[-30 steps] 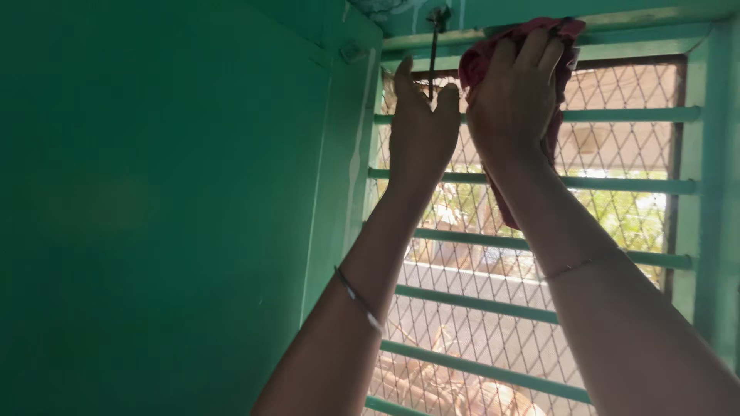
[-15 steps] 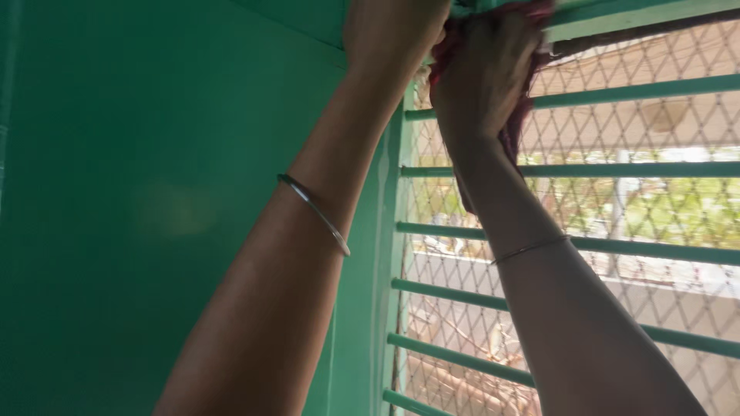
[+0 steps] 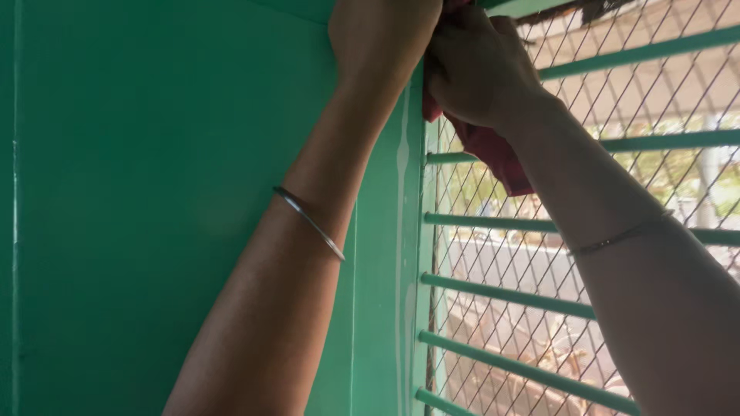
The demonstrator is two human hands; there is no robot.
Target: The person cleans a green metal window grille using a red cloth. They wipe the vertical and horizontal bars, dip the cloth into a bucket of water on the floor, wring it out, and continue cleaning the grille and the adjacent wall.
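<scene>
both hands [image 3: 432, 54] risen, seemingly gripping one red cloth [image 3: 493, 154].

A flat green wall [image 3: 139, 216] filled the left side of the view and met a green window frame [image 3: 389, 254] running upright. To the right, horizontal green bars [image 3: 501, 294] crossed the window at even gaps, with diamond wire mesh [image 3: 493, 254] behind them. Through the mesh, sunlit ground and blurred greenery [image 3: 678, 166] showed outside, too hazy to tell more.
</scene>
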